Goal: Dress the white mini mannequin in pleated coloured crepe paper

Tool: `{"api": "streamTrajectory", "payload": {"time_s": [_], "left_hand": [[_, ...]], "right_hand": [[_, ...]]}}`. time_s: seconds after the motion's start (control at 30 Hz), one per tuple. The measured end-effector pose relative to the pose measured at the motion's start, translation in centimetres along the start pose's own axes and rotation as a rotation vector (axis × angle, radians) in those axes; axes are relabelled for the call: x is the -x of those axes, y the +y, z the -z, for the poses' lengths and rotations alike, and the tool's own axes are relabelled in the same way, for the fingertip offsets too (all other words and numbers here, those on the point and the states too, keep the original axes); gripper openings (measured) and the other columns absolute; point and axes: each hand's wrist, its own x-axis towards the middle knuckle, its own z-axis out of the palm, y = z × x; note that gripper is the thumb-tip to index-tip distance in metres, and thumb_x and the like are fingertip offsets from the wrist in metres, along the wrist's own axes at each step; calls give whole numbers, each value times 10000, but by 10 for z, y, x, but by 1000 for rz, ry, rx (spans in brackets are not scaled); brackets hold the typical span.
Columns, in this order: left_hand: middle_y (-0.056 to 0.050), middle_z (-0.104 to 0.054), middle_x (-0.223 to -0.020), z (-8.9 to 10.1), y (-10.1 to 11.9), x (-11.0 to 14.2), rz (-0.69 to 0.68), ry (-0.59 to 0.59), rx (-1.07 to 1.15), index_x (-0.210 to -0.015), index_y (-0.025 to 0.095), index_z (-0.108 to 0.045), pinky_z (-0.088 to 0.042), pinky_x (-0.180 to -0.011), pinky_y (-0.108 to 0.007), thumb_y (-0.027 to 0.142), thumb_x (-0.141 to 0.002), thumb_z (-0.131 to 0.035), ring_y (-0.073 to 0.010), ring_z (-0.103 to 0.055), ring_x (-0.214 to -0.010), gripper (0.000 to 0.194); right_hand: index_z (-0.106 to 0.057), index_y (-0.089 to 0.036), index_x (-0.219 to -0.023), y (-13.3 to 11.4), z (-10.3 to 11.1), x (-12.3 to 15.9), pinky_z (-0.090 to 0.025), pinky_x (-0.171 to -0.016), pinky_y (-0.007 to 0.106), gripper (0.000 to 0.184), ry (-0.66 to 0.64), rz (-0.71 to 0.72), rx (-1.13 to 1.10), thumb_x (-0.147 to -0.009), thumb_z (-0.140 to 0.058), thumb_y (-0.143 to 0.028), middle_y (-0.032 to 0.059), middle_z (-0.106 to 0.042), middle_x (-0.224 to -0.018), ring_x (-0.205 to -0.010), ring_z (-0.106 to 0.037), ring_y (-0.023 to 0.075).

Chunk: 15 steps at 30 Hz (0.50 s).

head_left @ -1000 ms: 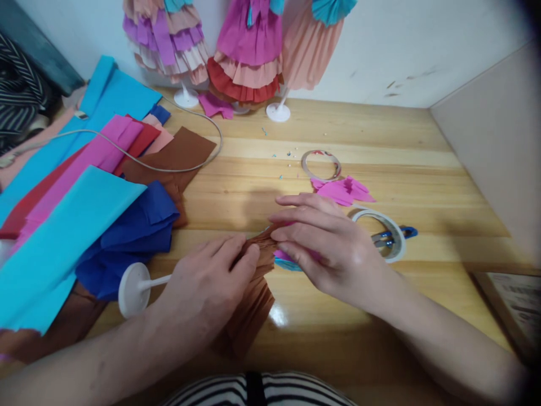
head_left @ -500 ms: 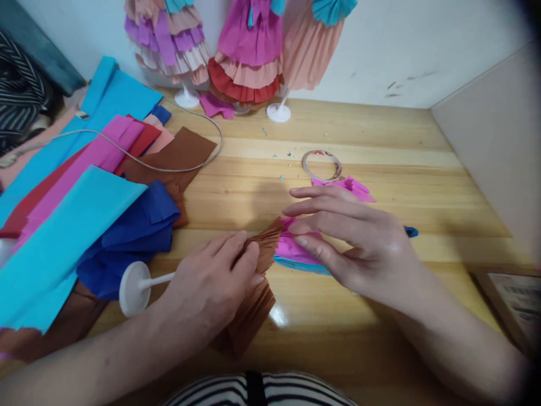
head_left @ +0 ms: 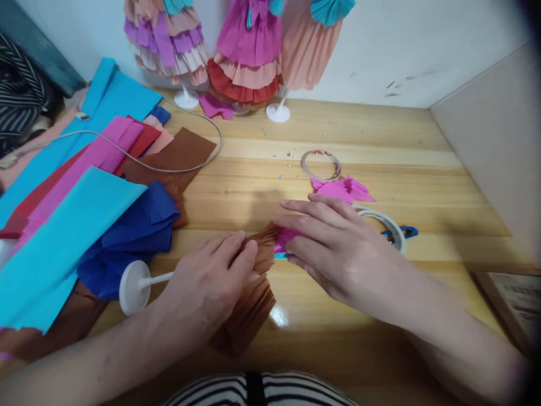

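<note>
Lying on its side in front of me is a paper-dressed figure on a white stand [head_left: 135, 287]. My left hand [head_left: 211, 282] is closed around its pleated brown crepe paper [head_left: 249, 304], thumb and fingers pressing the folds. Part of the brown strip fans out below that hand. To the right of the brown gathers, a pink crepe paper part [head_left: 285, 239] with a blue edge shows. My right hand [head_left: 338, 254] lies over this pink part, fingers stretched out, fingertips at the edge of the brown pleats. Its palm hides most of the pink and blue.
Folded crepe paper sheets [head_left: 71, 242] and a grey cable [head_left: 169, 169] cover the left. Three paper dresses on stands [head_left: 249, 51] line the wall. A tape roll [head_left: 321, 164], pink scraps [head_left: 342, 190], another tape roll [head_left: 399, 237] and a blue-handled tool [head_left: 409, 232] lie to the right.
My right hand has come down and left over the pink part, its fingers now flatter and covering more of it. The second tape roll has come into sight. My left hand stays put.
</note>
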Motion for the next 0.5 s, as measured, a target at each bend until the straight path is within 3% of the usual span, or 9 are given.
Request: {"api": "streamTrajectory", "payload": {"time_s": [0.27,0.5], "left_hand": [[-139,-696,-1037,-1,0,-1,6,17,16,-1050,85,-584,-591,-769,-354,210,-926,-473,-227,-671,-898,208],[-133,-694,-1050,-1,-1,-3,-2,29,21,-1064,81,-580,-585,-775,-341,179,-921,-485,-221,-667,-898,197]], "right_hand": [[-645,-156,-814,0,-5,-3,-450,-940,471,181,52,-43,-15,-890,-496,-86,118,-702,-1085,-1152,-577,296],[-653,-168,-933,-6,-6,-4,-435,-978,479,134,76,-71,-177,-906,-521,-167,111,-700,-1078,-1163,-573,274]]}}
